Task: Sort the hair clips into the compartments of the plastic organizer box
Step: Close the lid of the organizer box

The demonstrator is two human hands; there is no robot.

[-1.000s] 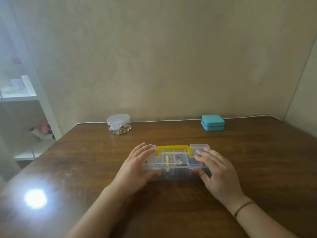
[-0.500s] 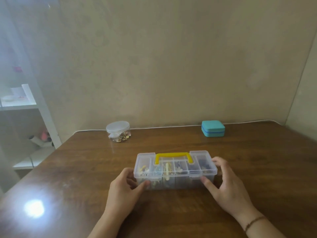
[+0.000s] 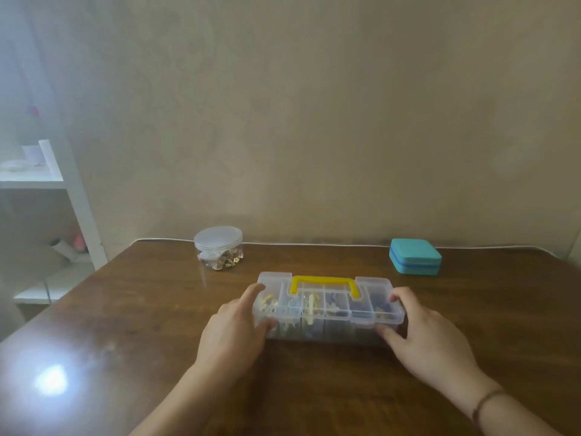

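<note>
Box: while your hands close in on both ends, the clear plastic organizer box with the yellow carry handle (image 3: 327,305) sits lid-down-shut on the brown wooden table (image 3: 157,309), right in front of you, and it's sitting where it sat half a second ago.
Contents: small hair clips (image 3: 311,302), yellowish and bluish, show through the lid in several compartments; which clip lies in which compartment, you can't tell from here.
Left hand: your left hand (image 3: 234,332) is on the box's left end, forefinger stretched up over the lid corner, thumb tucked against the front wall, so you're gripping that end. A moment ago this hand was lower, at the front left corner only.
Right hand: your right hand (image 3: 421,338) holds the right end, fingers curled over the lid's edge, thumb pressed on the front wall below. Earlier it lay further off that end, fingers looser.
One second back: both palms lay flat on top of the lid; now they clamp the sides instead.
Behind the box: a round clear plastic jar with a frosted lid (image 3: 218,251) stands far left near the wall, and a small teal zip case (image 3: 415,260) sits far right, both well apart from the box.
Side: a white shelf unit (image 3: 56,184) stands left of the table.
</note>
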